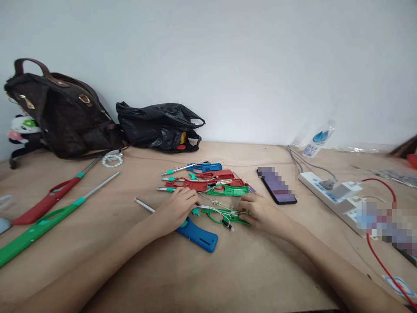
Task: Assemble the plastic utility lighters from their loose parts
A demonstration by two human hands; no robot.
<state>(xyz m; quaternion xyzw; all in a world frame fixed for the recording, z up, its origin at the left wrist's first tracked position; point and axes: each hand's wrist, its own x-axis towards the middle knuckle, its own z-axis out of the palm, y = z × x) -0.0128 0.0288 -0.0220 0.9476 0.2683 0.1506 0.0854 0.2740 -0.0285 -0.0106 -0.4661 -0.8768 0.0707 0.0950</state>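
A green lighter shell (213,216), opened up with its white wires and a black part (227,224) showing, lies between my two hands. The curled fingers of my left hand (184,203) close round the metal tube (203,207) at its front end. At the handle end, my right hand (257,211) pinches the same lighter; its fingertips are partly hidden. Under my left wrist rests a closed blue lighter (198,236). Just beyond my hands are several opened lighters, among them a green shell (230,190), a red shell (192,184) and a blue shell (208,167).
To the left lie a whole red lighter (48,198), a whole green lighter (42,226) and a bead bracelet (112,160). A backpack (65,117) and black plastic bag (156,126) stand behind. On the right are a phone (276,184), power strip (332,202), red cable (379,256) and bottle (319,139).
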